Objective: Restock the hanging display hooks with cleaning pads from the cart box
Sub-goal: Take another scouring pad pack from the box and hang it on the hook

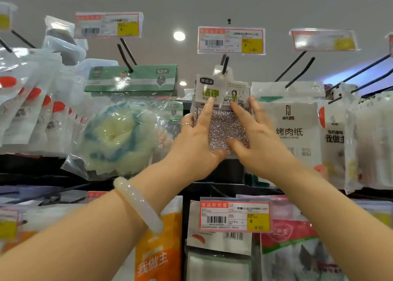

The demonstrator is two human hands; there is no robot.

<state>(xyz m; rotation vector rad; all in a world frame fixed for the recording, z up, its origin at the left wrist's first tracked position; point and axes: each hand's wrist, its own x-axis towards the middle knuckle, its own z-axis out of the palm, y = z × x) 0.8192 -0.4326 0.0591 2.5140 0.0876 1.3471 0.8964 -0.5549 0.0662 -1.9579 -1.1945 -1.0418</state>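
Hands first: my left hand (pixel 197 140) and my right hand (pixel 257 140) are both raised to the middle of the frame, on either side of a silver cleaning pad (pixel 221 129). My left fingers lie fairly straight against the pad's front and left edge, the index tip touching the printed card header (pixel 221 91), thumb at the pad's lower edge. My right fingers are spread, index tip on the header's lower edge, thumb pressing the pad's lower right part. The pad hangs from a black hook (pixel 225 65) at centre top, its hang tab threaded on the prong, under a price tag (pixel 231 40). To the left of the pad hangs a bagged blue-and-yellow mesh sponge (pixel 119 138); to the right, a white packet of baking paper (pixel 291 121). A pale bangle (pixel 138 204) sits on my left wrist, lower left of centre.
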